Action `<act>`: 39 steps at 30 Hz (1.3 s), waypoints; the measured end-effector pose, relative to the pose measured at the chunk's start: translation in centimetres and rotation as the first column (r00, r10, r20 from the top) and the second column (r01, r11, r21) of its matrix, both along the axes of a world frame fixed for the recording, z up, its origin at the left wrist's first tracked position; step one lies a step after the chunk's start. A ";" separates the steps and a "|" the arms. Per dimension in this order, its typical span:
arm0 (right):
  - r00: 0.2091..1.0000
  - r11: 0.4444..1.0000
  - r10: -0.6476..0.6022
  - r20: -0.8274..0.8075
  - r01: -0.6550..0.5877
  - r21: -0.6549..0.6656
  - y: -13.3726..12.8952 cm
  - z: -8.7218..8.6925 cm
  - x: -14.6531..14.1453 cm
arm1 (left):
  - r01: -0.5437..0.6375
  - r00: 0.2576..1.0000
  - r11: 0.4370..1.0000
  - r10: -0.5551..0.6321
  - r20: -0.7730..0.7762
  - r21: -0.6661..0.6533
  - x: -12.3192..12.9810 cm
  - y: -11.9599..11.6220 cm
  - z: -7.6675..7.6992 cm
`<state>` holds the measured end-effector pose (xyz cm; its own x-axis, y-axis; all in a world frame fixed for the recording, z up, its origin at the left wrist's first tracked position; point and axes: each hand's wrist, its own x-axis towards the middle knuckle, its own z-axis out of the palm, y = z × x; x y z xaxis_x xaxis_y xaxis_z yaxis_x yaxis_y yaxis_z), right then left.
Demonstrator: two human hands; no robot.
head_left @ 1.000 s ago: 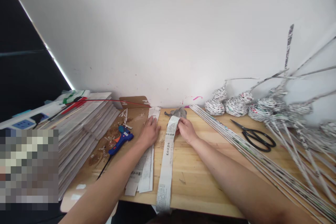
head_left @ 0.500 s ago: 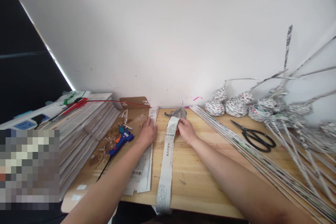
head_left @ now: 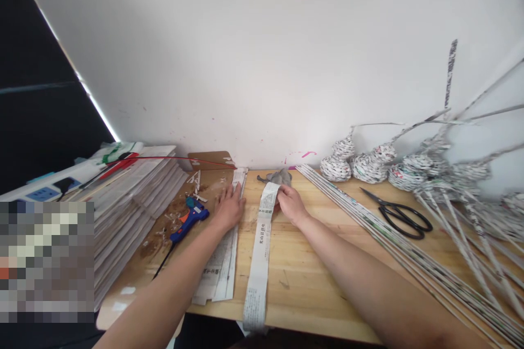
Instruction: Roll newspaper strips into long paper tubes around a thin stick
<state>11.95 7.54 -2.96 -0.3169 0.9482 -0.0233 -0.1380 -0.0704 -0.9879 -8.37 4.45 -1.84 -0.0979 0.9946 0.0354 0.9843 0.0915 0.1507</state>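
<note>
A long newspaper strip (head_left: 258, 251) runs from the middle of the table down over its front edge. My right hand (head_left: 291, 204) pinches the strip's far end at its right side, beside a crumpled grey cloth (head_left: 280, 176). To the left, my left hand (head_left: 229, 206) lies with fingers spread on a stack of newspaper strips (head_left: 224, 278). The strips under it are slightly fanned. Left of that hand, a blue glue gun (head_left: 189, 222) rests on a stained brown board (head_left: 153, 251).
Tall stacks of folded newspaper (head_left: 135, 202) and a power strip (head_left: 45, 192) stand at the left. Rolled paper rods (head_left: 368, 218) cross the right side, near black scissors (head_left: 403, 215). Woven paper gourd shapes (head_left: 335, 166) with long rods stand along the wall.
My left hand's fingers have spread and shifted slightly, and the strips under it have fanned apart a little. My right hand and the long strip have hardly moved.
</note>
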 end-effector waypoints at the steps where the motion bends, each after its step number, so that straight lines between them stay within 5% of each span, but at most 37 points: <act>1: 1.000 1.000 -0.023 0.012 0.023 0.020 0.0 -0.1 0.0 | 0.010 1.000 1.000 -0.010 0.001 -0.005 -0.2 0.0 -0.1; 15: 0.996 0.995 -0.083 0.018 0.081 0.065 -0.2 0.2 -0.2 | 0.023 0.994 0.997 -0.031 0.104 0.075 0.0 -1.6 1.3; 22: 0.992 0.991 -0.114 0.056 0.110 0.071 -0.3 0.2 -0.3 | 0.084 0.945 0.958 -0.164 0.284 0.272 -0.7 -3.1 2.5; 26: 0.987 0.992 -0.106 0.125 0.096 0.080 -0.6 0.7 -0.3 | 0.125 0.866 0.884 -0.319 0.386 0.450 1.0 -2.9 3.6; 33: 0.986 0.979 -0.014 0.166 -0.020 0.204 -0.7 0.8 -0.3 | 0.388 0.692 0.720 -0.640 0.334 0.575 5.0 -2.5 6.3; 36: 0.988 0.968 0.042 0.146 -0.077 0.239 -1.0 1.2 -0.4 | 0.349 0.560 0.738 -0.658 0.503 0.577 5.6 -2.6 7.4; 39: 0.963 0.974 0.135 0.232 -0.172 0.149 -1.7 1.8 -0.6 | 0.195 0.410 0.836 -0.544 0.732 0.513 5.5 -3.0 8.7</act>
<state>11.31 5.88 -1.16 -0.4640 0.8847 0.0453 0.0826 0.0941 -0.9921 -2.87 1.47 6.88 0.1224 0.8825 0.4540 0.2875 -0.4694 0.8349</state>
